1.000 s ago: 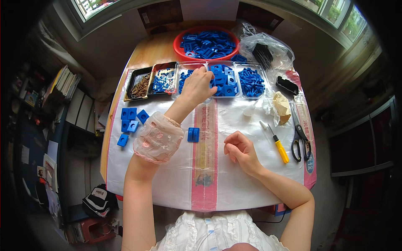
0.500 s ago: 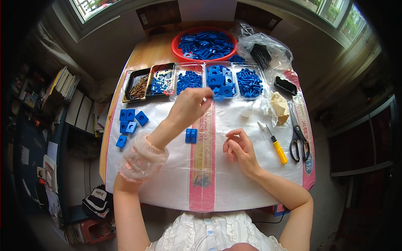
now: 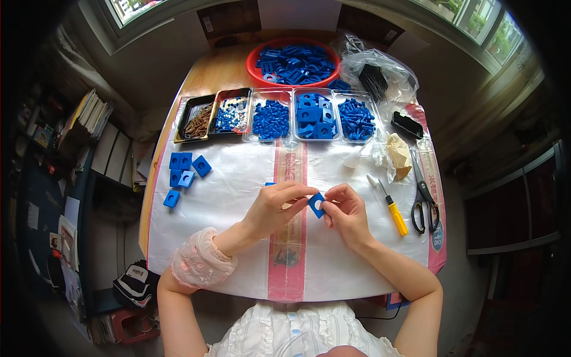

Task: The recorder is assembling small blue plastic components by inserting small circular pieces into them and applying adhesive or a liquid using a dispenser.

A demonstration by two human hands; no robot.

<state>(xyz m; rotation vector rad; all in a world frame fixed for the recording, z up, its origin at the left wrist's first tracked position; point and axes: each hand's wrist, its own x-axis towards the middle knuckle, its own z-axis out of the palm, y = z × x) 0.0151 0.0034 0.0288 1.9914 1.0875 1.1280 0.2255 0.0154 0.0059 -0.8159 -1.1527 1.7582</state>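
Left hand (image 3: 275,208) and right hand (image 3: 347,211) pinch a blue square plate (image 3: 317,204), fingertips covering its edges and another blue piece behind.

We see soft daylight from windows (image 3: 482,24) along the top edge brightening the white table cover (image 3: 238,178); shadows stay faint, fisheye bending curves the edges, and corners fall dark.

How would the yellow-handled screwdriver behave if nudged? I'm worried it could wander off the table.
The yellow-handled screwdriver has a rounded handle, so it would probably roll sideways rather than slide. It lies flat on the white woven sheet, whose texture may slow it. The scissors beside it would likely stop a roll toward the table's right edge.
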